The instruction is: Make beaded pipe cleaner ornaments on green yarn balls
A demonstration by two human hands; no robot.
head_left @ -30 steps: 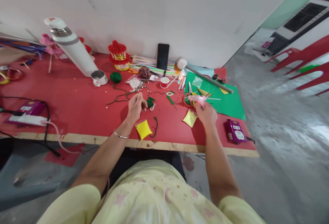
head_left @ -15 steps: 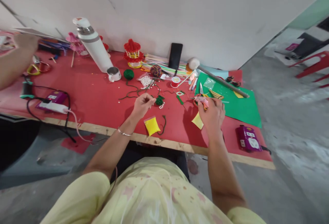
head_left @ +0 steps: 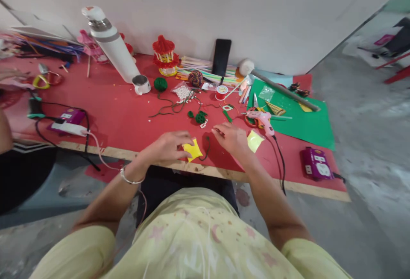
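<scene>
My left hand is at the table's front edge, thumb and fingers spread apart at the left side of a small yellow packet. Right of that packet, a short piece of dark green yarn lies curved. My right hand hovers just beyond the yarn, its fingers loosely bent with no object visible in them. A dark green yarn piece with small white beads lies ahead of both hands. A pink glue gun rests on scissors, near a pale yellow packet.
A white thermos, a metal cup, a green yarn ball and a bag of white beads stand or lie farther back. A phone leans on the wall. Purple power boxes sit on the table. Another person's arm shows at left.
My right hand has let go of the glue gun and moved left. My left hand has come back from the green yarn piece to the yellow packet, its fingers now spread.
</scene>
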